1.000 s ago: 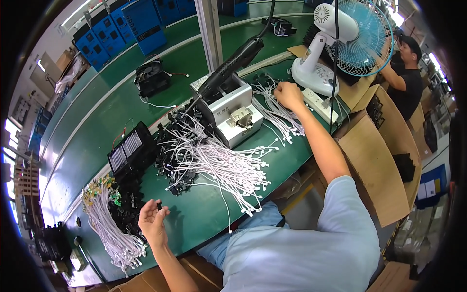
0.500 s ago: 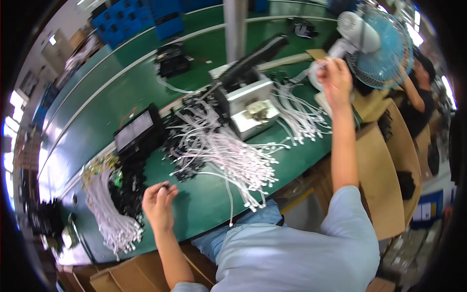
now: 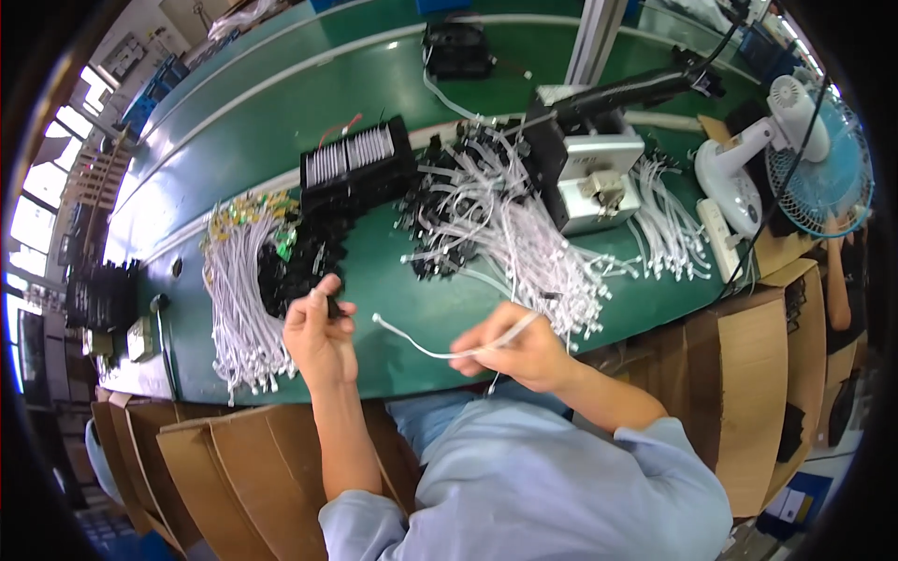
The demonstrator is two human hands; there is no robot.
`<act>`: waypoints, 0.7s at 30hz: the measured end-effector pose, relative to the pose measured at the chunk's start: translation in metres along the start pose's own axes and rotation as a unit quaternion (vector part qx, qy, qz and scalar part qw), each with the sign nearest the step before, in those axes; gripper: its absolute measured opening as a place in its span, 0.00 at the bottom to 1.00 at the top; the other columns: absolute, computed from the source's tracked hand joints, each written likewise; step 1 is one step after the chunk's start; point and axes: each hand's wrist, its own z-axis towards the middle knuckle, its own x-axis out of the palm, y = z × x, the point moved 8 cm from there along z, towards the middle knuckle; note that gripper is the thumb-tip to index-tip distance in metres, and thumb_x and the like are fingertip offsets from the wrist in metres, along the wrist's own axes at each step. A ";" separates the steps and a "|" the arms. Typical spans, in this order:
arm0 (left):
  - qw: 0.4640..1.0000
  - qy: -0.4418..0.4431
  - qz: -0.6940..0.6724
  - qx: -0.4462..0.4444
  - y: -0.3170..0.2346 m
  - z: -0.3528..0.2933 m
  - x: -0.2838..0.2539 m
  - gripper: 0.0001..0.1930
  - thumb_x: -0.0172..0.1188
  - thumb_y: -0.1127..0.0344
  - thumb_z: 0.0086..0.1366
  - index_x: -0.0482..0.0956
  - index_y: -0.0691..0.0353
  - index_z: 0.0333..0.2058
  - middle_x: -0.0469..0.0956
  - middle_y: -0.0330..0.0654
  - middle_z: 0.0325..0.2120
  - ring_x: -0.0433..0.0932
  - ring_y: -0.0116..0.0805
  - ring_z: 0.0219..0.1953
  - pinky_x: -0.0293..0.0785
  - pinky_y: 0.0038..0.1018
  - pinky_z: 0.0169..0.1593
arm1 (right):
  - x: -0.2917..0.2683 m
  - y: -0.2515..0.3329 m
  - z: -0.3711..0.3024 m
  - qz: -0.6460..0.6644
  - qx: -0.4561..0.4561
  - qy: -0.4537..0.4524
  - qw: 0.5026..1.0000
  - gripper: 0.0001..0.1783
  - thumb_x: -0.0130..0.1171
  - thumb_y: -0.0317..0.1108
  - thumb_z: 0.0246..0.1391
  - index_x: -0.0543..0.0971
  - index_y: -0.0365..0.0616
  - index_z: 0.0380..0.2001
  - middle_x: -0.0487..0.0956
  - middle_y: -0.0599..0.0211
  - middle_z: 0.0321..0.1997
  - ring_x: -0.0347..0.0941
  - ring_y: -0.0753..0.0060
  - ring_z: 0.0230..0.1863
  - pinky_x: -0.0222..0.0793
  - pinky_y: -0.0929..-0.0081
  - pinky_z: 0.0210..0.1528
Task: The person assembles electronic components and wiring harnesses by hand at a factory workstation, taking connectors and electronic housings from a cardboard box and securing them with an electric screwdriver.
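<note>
My left hand is closed on a small black part, pinched between thumb and fingers at the edge of a heap of black parts. In my right hand a thin white cable is gripped, one end reaching left toward the other hand. Beyond that hand lies a large pile of white cables with small plugs at their near ends. Left of my left hand, a bundle of white cables is spread, with green and yellow pieces at its far end.
A grey metal press-like machine stands behind the central pile, with more white cables beside it. A black box of white strips sits left. At the right are a blue fan, a power strip and cardboard boxes.
My right hand has come down from the far right to the middle, now with a white cable in it. My left hand stays pinched, near the black heap. The view has turned.
</note>
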 end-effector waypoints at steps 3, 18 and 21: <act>0.996 -0.075 0.022 0.030 -0.021 -0.005 -0.026 0.06 0.56 0.70 0.65 0.77 0.64 0.39 0.80 0.51 0.37 0.76 0.29 0.20 0.67 0.15 0.17 | 0.001 -0.062 0.011 0.007 0.137 -0.055 0.989 0.10 0.55 0.23 0.56 0.68 0.36 0.39 0.77 0.43 0.41 0.79 0.57 0.39 0.79 0.63 0.43; 0.983 0.100 0.126 -0.084 0.039 -0.046 -0.016 0.13 0.57 0.84 0.54 0.77 0.73 0.40 0.74 0.52 0.44 0.79 0.39 0.35 0.80 0.28 0.40 | -0.036 -0.017 0.054 -0.800 -0.138 0.031 0.583 0.10 0.62 0.33 0.48 0.80 0.49 0.36 0.75 0.68 0.29 0.75 0.65 0.31 0.71 0.69 0.28; 0.973 0.148 0.166 -0.057 0.045 -0.047 0.003 0.14 0.59 0.87 0.52 0.77 0.73 0.40 0.74 0.52 0.44 0.80 0.40 0.38 0.80 0.28 0.43 | -0.034 -0.021 0.055 -0.816 -0.143 0.049 0.558 0.13 0.64 0.31 0.44 0.80 0.51 0.37 0.73 0.70 0.31 0.73 0.66 0.35 0.70 0.70 0.27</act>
